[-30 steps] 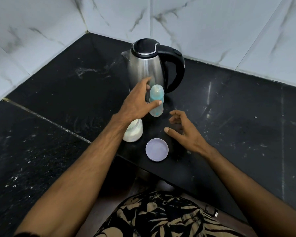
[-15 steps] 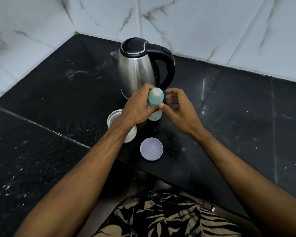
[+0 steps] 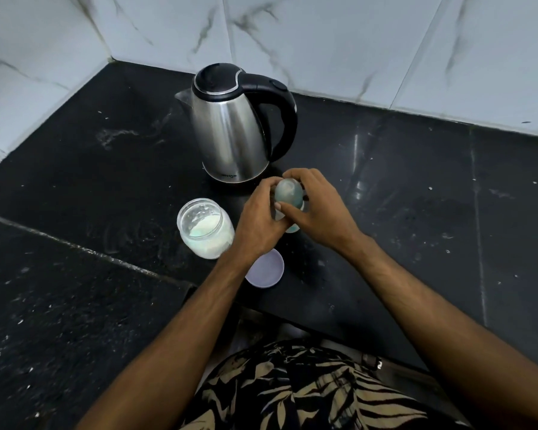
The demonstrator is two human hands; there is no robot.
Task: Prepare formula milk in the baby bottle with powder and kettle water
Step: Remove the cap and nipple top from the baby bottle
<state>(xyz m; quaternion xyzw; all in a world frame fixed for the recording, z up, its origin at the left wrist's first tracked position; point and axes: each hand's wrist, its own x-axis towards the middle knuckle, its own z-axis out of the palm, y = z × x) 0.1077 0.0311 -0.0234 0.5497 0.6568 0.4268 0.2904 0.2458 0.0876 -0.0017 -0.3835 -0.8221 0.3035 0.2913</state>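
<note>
A small blue-tinted baby bottle (image 3: 288, 193) with a clear domed cap stands just in front of the steel kettle (image 3: 230, 135). My left hand (image 3: 258, 218) grips the bottle's body from the left. My right hand (image 3: 317, 206) curls round its cap and upper part from the right. Most of the bottle is hidden by my fingers. An open glass jar (image 3: 204, 228) with white formula powder stands to the left of my left hand. Its lilac lid (image 3: 266, 270) lies flat below my left wrist, partly covered by it.
The black stone counter (image 3: 416, 197) fills the corner under white marble wall tiles (image 3: 323, 41). A lower black slab (image 3: 59, 305) lies to the left of a seam. The counter's front edge runs just above my patterned shorts (image 3: 292, 389).
My right hand has come in from the open counter and closed round the bottle's top. My left hand kept its hold and drew the bottle nearer, away from the kettle. The camera view shifted.
</note>
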